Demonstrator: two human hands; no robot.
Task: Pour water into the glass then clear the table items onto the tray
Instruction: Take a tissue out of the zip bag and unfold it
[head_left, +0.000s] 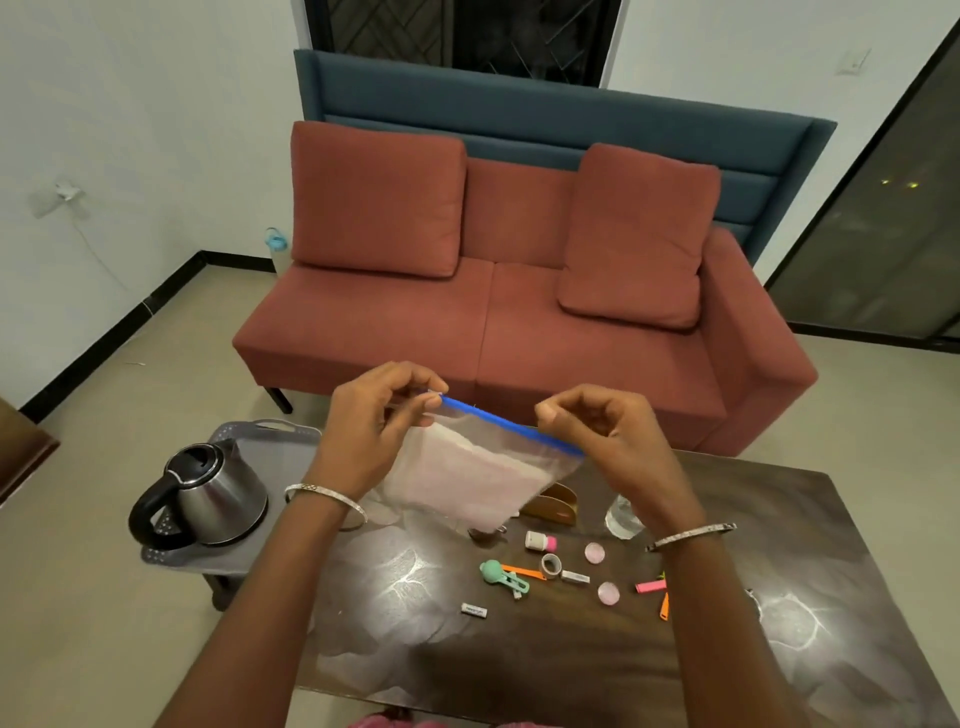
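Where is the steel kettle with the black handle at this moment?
In the head view, the steel kettle with the black handle stands on the grey plastic tray at lower left, just left of the dark wooden table.

Surface: dark glossy table (571, 675) | on it: glass (621, 517), wooden holder (556, 506), tape roll (550, 565), pink discs (594, 552), pink clip (650, 586)

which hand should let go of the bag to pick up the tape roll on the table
Right, probably. Both hands pinch the zip bag, but the tape roll lies nearer the right hand, while the left hand sits toward the kettle and tray.
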